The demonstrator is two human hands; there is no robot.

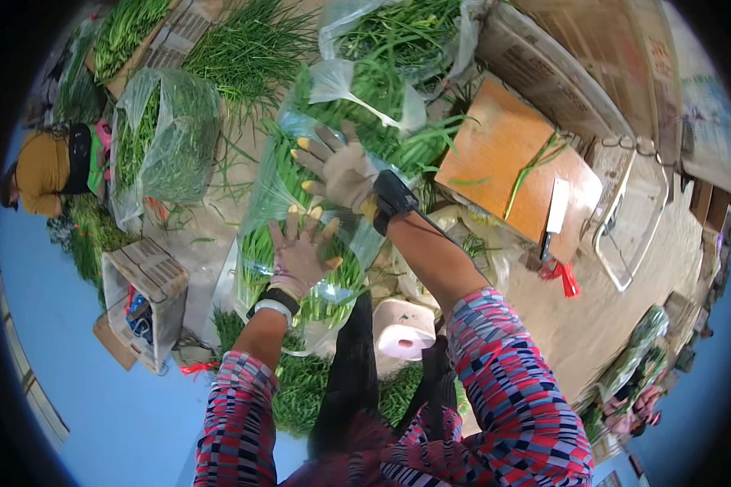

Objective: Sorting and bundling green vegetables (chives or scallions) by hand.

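- Left hand [297, 258]: gloved, yellow fingertips, fingers spread wide, palm down on the lower half of the clear bag.
- Right hand [348, 172]: gloved too, fingers fanned out, over the bag's upper part; gap between both hands. Firmness of press: can't tell.
- Clear bag [261, 213]: lies flat, mid-view, in front of the person, long green stalks inside; near edge close to the legs.
- Far side: another bag of greens [398, 36] and loose greens [252, 53] hem it in.
- Left: strip of floor [211, 203] with scraps, then upright bagged greens [179, 134] and, nearer, a white crate [150, 280].
- Right: orange board [491, 146] well within sideways reach; cleaver [555, 209] lies near its right edge, handle toward the person.
- White stool [404, 321]: between the legs, limits room near the body.
- Wider floor room at right, past right forearm.
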